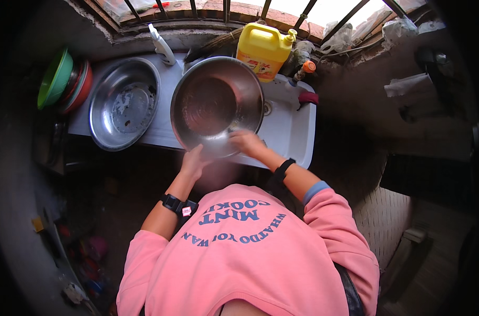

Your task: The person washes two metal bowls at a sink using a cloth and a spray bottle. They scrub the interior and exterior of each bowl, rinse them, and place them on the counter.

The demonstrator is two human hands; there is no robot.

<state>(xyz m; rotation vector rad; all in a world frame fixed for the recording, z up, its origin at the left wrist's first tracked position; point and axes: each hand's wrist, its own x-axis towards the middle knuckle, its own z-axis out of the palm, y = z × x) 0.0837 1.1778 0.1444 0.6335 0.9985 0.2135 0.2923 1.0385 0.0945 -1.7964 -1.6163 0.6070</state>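
A round stainless steel basin (209, 102) is tipped towards me over the left part of the white sink (298, 130). My left hand (194, 162) grips its near rim, thumb up on the inside. Inside the basin, at the lower right wall, is my right hand (248, 142), slightly blurred, with the fingers curled on a small dark thing that I cannot make out. To the left, a second steel basin (132, 102) with dark spots and pale residue on its bottom rests on the white counter.
Green (54, 81) and red (81, 89) bowls lean at the far left. Behind the basins stand a white spray bottle (163, 47), a straw broom (215, 45) and a yellow pump jug (263, 49). An orange-handled tap (309, 66) and a dark red cloth (308, 98) are at the sink's right.
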